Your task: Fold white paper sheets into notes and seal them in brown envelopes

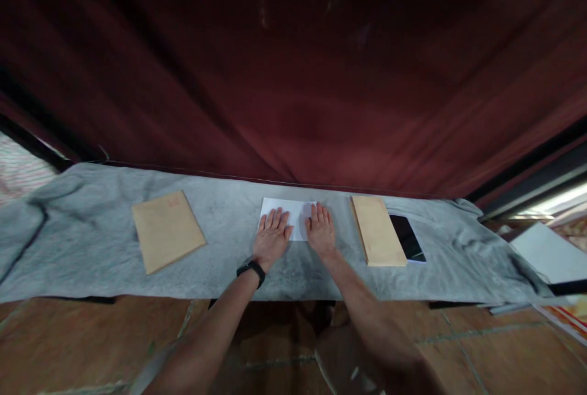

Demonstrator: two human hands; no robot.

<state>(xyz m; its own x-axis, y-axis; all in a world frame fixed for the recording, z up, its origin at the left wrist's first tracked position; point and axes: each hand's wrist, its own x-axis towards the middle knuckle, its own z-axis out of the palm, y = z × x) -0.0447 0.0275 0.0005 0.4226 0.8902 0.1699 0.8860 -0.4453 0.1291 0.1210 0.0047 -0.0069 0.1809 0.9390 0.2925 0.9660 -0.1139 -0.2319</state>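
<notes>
A white sheet of paper (288, 210) lies on the grey cloth (92, 224) in the middle. My left hand (272, 237) rests flat on the sheet's lower left part, fingers stretched out, a black band on its wrist. My right hand (321, 230) lies flat on the sheet's right edge, fingers together and extended. Neither hand grips anything.
A brown envelope (167, 231) lies to the left on the cloth. Another brown envelope (378, 230) lies to the right, with a dark phone (407, 237) beside it. A dark red curtain (293, 77) hangs behind. White papers (545, 253) sit at the far right. Tiled floor shows below.
</notes>
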